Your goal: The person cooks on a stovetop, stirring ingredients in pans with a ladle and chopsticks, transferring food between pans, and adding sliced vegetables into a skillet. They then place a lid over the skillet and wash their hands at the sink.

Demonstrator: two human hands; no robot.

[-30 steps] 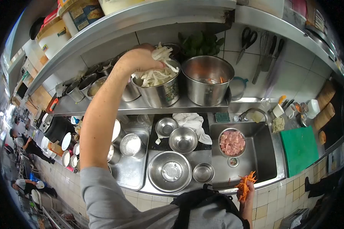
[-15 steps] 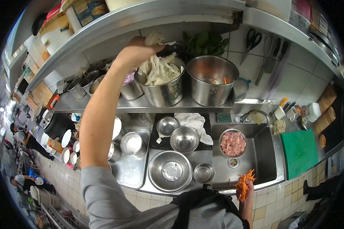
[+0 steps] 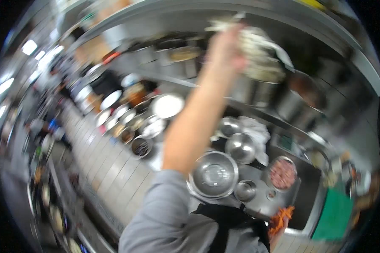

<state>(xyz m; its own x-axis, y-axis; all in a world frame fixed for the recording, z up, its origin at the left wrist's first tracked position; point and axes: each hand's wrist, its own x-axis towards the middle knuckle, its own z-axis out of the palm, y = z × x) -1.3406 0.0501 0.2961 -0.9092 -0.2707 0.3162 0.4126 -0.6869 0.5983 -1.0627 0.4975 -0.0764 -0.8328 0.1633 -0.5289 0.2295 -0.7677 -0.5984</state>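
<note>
My left hand (image 3: 229, 47) is raised over the shelf, its fingers closed on pale shredded cabbage (image 3: 220, 26), blurred by motion. Just beside it, more cabbage (image 3: 264, 61) heaps above the rim of a steel pot (image 3: 255, 90). Low at the right, my right hand (image 3: 286, 222) is wrapped round a bunch of orange carrot strips (image 3: 278, 218), near the sink's front edge. A wide steel bowl (image 3: 198, 179) sits on the counter in front of my body, with a small steel bowl (image 3: 245, 191) to its right.
Raw meat (image 3: 283, 173) fills a bowl in the sink (image 3: 306, 206). A green cutting board (image 3: 333, 215) lies to the right. Behind the bowls is a white cloth (image 3: 255, 133). Another steel pot (image 3: 292, 103) stands on the shelf; several containers crowd the left.
The view has turned left and blurred, so the shelf and counter appear tilted and shifted right. My left hand still grips cabbage by the pot; my right hand still holds the carrot strips.
</note>
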